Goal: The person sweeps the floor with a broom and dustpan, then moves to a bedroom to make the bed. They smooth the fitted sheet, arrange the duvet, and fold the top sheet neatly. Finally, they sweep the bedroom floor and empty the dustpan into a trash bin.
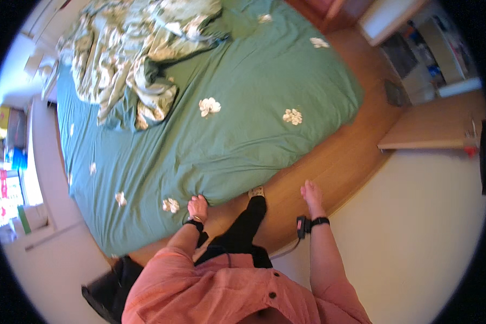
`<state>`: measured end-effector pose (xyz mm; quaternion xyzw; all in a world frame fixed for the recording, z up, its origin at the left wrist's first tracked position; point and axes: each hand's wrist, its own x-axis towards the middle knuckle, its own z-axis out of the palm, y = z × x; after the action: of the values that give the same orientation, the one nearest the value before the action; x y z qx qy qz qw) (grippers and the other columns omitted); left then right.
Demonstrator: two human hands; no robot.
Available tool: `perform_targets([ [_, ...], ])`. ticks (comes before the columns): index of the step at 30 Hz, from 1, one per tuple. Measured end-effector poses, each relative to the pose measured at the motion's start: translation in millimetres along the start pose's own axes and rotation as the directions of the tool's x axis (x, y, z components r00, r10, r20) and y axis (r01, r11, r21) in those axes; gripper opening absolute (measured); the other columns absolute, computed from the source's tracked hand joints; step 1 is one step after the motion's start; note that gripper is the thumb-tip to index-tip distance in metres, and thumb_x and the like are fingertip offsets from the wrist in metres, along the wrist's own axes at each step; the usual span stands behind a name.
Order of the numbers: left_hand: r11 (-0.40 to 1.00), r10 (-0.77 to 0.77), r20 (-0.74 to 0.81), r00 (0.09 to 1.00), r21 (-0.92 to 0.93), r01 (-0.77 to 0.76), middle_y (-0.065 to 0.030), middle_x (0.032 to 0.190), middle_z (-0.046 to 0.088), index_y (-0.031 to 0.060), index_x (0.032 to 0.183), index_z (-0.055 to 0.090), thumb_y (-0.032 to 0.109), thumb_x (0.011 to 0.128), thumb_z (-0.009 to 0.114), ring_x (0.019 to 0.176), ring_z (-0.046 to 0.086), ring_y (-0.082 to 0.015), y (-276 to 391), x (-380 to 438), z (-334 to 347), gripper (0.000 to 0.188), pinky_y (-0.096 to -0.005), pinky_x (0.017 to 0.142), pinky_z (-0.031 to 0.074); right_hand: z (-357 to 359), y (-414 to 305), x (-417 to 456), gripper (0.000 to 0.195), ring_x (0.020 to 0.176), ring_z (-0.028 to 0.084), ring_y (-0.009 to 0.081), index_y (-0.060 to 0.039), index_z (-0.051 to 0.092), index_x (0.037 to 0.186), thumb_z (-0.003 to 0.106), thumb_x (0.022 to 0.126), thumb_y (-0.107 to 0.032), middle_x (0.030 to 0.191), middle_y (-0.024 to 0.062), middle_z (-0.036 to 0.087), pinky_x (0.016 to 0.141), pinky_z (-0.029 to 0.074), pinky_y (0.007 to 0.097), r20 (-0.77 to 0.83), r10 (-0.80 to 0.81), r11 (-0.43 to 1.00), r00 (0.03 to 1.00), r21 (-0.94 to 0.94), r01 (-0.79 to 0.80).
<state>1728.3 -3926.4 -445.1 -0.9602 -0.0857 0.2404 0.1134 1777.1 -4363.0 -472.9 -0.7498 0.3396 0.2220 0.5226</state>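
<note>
A green fitted sheet or bed cover (243,133) with white flower motifs is spread over the bed, with wrinkles across its surface. My left hand (198,206) is at the near edge of the bed, its fingers curled on the green fabric; whether they pinch it is hard to tell. My right hand (311,192) is held over the floor strip to the right of the bed, loosely curled and touching nothing visible. A crumpled floral quilt (125,69) lies on the far left part of the bed.
Wooden floor (324,162) runs between the bed and a pale wall (413,227). An open wooden door or panel (433,121) and filled shelves stand at the right. A black bag or chair (117,287) is near my left side. A windowsill (50,162) lies left.
</note>
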Motion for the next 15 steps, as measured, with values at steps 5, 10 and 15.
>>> perform_targets([
  [5,0.965,0.259,0.155,0.953,-0.007,-0.261,-0.015,0.086,0.063,0.0062,0.087,0.06,0.009,0.081,0.053,0.079,0.064,-0.0305,4.5,-1.6,-35.1,0.01,-0.0389,0.062,0.052,15.2,-25.1,148.2,0.044,0.089,0.061,0.0311,0.0001,0.06,0.09,0.048,0.09,-0.042,0.089,0.0184,0.064,0.071,0.046,0.045,-0.541,-0.318,0.946,0.779,-0.136,0.293],
  [10,0.956,0.279,0.432,0.858,-0.046,-0.288,-0.0132,0.087,0.066,0.0088,0.083,0.065,0.012,0.079,0.056,0.08,0.065,-0.0276,9.5,-37.1,-50.3,0.01,-0.0382,0.062,0.052,-8.5,-138.7,119.6,0.04,0.084,0.058,0.0417,-0.002,0.06,0.087,0.05,0.089,-0.041,0.086,0.0237,0.062,0.07,0.044,0.0509,-0.025,-0.312,0.733,0.95,-0.643,0.224],
  [15,0.976,0.185,0.46,0.868,0.013,-0.215,-0.007,0.085,0.067,0.0137,0.08,0.068,0.015,0.08,0.055,0.084,0.065,-0.0244,32.6,-46.6,-22.1,0.013,-0.0384,0.064,0.049,-44.6,-133.7,118.2,0.041,0.079,0.058,0.0432,-0.0022,0.058,0.08,0.048,0.09,-0.041,0.081,0.0232,0.062,0.067,0.044,0.0514,0.053,-0.296,0.594,0.954,-0.772,0.228],
])
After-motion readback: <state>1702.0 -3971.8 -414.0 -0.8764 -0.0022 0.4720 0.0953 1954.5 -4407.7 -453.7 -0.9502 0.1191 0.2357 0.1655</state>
